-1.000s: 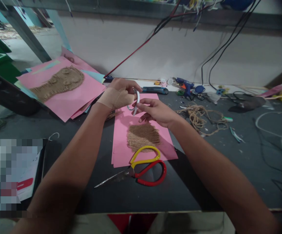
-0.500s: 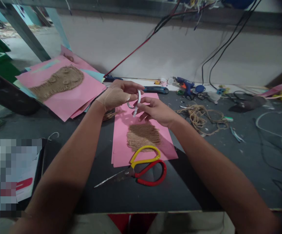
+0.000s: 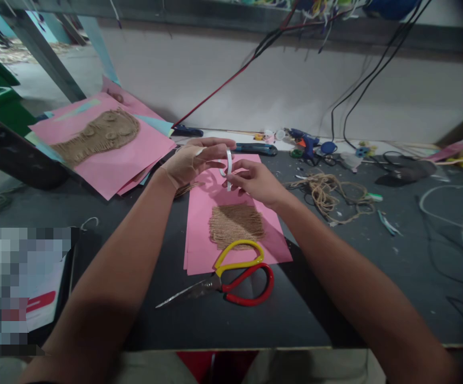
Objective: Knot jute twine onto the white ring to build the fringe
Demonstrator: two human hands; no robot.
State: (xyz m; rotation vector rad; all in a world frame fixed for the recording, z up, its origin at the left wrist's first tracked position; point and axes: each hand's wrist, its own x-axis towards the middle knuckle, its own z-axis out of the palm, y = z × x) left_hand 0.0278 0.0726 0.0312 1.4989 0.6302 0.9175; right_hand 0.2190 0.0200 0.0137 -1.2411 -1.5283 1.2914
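My left hand [image 3: 193, 161] and my right hand [image 3: 256, 184] meet above the pink paper [image 3: 199, 234], both closed on a narrow white curled strip [image 3: 229, 164]. The strip bends into a loop between my fingertips; its exact kind is not clear. Below my hands, a roughly square patch of brown twine [image 3: 237, 224] in close rows lies on the paper. Large scissors [image 3: 211, 285] rest at the paper's near edge, one handle yellow and one red, blades toward the left. Beneath my left wrist some cut twine [image 3: 186, 189] shows in part.
Left is a stack of pink sheets [image 3: 107, 170] bearing a brown twine piece [image 3: 107, 130]. Behind my hands lies a blue box cutter [image 3: 255, 149]; farther right are a blue glue gun [image 3: 305, 140], tangled twine [image 3: 327, 194] and cables [image 3: 455, 208]. A dark cylinder [image 3: 11, 152] stands left.
The white strip has turned and now hangs more upright between my fingers. My left hand has rotated and shifted slightly right; the right hand has barely moved. Scissors and twine patch stay put.
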